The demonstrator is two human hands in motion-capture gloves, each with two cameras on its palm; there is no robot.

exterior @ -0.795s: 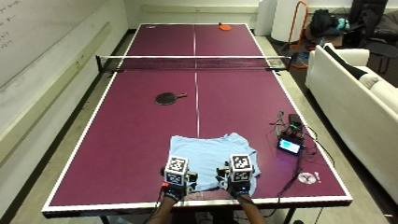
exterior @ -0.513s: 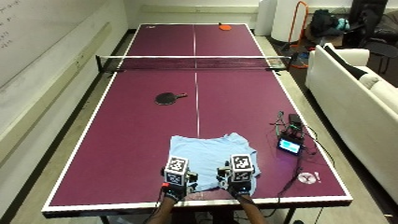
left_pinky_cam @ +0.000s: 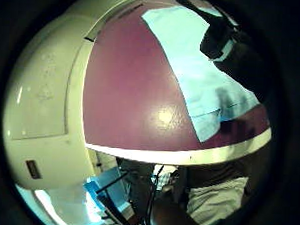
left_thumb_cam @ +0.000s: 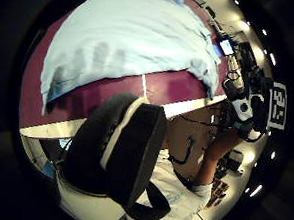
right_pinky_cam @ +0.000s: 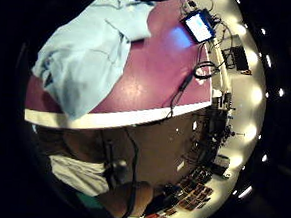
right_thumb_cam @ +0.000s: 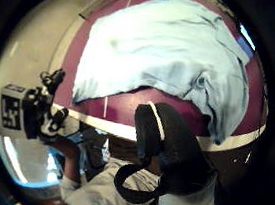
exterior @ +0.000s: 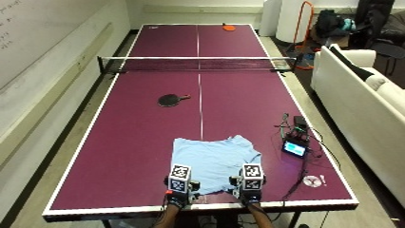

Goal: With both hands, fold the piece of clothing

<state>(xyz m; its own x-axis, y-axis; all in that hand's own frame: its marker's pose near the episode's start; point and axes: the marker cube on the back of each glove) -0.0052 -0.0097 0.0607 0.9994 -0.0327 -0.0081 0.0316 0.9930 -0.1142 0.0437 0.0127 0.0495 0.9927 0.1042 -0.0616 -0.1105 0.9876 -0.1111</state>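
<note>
A light blue T-shirt (exterior: 215,160) lies spread flat on the purple bench (exterior: 139,142), close to its near edge and just right of the white centre line. The left hand (exterior: 179,182) and right hand (exterior: 251,180) hang over the shirt's near hem, one toward each corner; whether their fingers are apart or together, I cannot tell. Right of the shirt sits a small device with a lit screen (exterior: 295,148) among cables. Beyond the shirt, short of the net (exterior: 197,64), lies a black paddle (exterior: 171,99).
</note>
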